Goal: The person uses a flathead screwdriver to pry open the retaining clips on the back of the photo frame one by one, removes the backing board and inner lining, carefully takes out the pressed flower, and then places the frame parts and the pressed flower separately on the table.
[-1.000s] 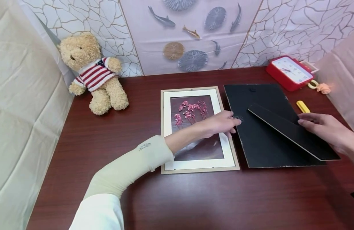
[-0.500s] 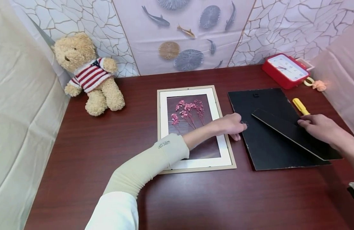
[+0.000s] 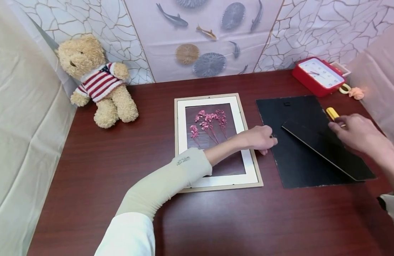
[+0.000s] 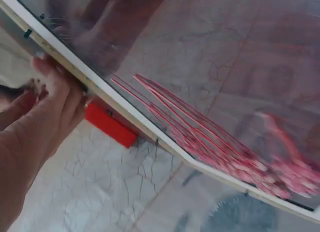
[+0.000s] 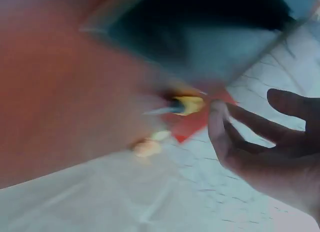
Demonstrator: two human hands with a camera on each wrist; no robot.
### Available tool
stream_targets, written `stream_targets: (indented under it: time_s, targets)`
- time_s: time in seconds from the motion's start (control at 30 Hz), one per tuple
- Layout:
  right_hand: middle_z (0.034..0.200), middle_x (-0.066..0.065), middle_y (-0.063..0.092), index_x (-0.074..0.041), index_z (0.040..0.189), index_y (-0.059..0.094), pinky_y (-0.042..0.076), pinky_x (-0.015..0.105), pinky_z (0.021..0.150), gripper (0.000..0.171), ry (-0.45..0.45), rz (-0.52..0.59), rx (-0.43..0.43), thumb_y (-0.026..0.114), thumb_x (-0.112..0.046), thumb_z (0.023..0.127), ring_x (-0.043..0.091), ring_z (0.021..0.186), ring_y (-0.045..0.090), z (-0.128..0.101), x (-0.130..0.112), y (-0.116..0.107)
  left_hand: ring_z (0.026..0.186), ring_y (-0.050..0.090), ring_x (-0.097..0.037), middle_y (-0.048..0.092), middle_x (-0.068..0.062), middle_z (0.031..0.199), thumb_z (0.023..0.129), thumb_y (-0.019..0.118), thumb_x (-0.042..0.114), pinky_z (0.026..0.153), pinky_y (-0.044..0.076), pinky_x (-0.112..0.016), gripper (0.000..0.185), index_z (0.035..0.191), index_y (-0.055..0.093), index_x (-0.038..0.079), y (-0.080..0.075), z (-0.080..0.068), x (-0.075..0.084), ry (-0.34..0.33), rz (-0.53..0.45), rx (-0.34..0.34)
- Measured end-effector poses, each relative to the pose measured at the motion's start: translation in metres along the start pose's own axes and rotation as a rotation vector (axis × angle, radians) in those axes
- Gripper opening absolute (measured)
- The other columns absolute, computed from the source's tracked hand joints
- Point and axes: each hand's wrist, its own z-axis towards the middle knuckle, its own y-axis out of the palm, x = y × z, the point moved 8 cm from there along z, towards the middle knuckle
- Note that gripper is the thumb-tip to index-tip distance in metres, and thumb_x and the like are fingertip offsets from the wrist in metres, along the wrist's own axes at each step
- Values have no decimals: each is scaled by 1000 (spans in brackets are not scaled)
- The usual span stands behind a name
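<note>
A black backing board (image 3: 299, 160) with a hinged stand leg (image 3: 328, 151) lies right of the picture frame (image 3: 216, 185). My left hand (image 3: 259, 138) reaches across the frame and pinches the board's left edge, index finger over it. My right hand (image 3: 360, 133) is raised over the stand leg's right side, thumb and fingers apart with nothing between them in the right wrist view. A yellow-handled screwdriver (image 5: 189, 105) lies just beyond its fingertips; its handle (image 3: 332, 113) shows partly behind the hand in the head view. Pink dried flowers (image 3: 209, 122) show inside the frame's white mat.
A red alarm clock (image 3: 318, 76) stands at the back right, with a peach flower ornament (image 3: 356, 93) beside it. A teddy bear (image 3: 99, 81) in a striped shirt sits at the back left. Curtains border the dark red table (image 3: 120, 170) on both sides.
My left hand has shifted right and its fingers have closed at the board's edge; the board has moved slightly away from the frame. My right hand has left the stand leg and risen toward the screwdriver.
</note>
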Motion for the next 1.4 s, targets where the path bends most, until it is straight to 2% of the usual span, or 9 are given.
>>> stream_targets:
  time_s: [0.07,0.17,0.27,0.5,0.63,0.93,1.1,1.27,1.4]
  targets:
    - [99,39,69,24,127,61,54,49,73,38,-51,61,74,61,-9,109,41,83,63,-1,-27,-9,64,67,-7,73,-16,141,117,46,22,84,54,-20,39,95,73,5,-7,0,-8,86,87,65]
    - [99,28,76,12,126,71,49,27,68,28,-196,162,125,67,-9,108,15,78,66,-3,-79,-7,85,71,-8,53,-15,167,116,46,18,103,52,-21,39,130,75,-4,-34,-38,-12,185,217,188]
    - [86,9,78,4,118,78,43,20,66,20,-349,229,126,75,-7,103,-3,72,57,-5,-134,9,130,67,-19,53,-19,166,118,43,17,125,43,-30,54,167,37,-6,-64,-85,-31,233,306,279]
    - [106,17,75,5,120,76,56,41,71,28,-419,176,-22,81,-14,100,24,87,68,1,-229,57,169,21,-23,19,-11,183,120,35,39,138,13,-40,68,176,14,6,-99,-119,-176,168,303,476]
    - [113,16,70,0,120,73,56,45,70,31,-370,79,-58,82,-23,101,26,87,68,13,-244,79,171,-5,-19,-7,-8,185,113,38,65,137,-10,-49,94,176,-6,11,-100,-138,-216,76,280,414]
    - [116,26,60,7,120,66,57,50,68,36,-302,-38,-47,74,-26,107,32,79,67,29,-258,85,169,-25,-26,-30,-8,181,97,80,58,129,-22,-65,136,172,-21,7,-102,-178,-206,-91,163,182]
    - [106,24,61,0,96,68,50,45,60,26,-282,-50,-37,74,-23,107,30,70,60,36,-257,88,168,-27,-25,-34,-6,179,92,88,51,131,-20,-63,143,172,-22,8,-103,-173,-208,-149,161,174]
    - [91,13,59,-15,64,56,39,40,53,45,-298,-52,-34,73,-22,105,21,65,49,61,-246,108,169,-24,-25,-32,-9,180,88,92,48,132,-18,-62,145,173,-18,4,-106,-171,-213,-178,174,195]
    - [75,4,57,-18,62,64,33,35,52,44,-297,22,-116,71,-20,105,17,62,46,67,-244,109,169,-24,-22,-31,-7,180,87,92,50,133,-18,-60,146,173,-17,6,-106,-172,-213,-179,178,202]
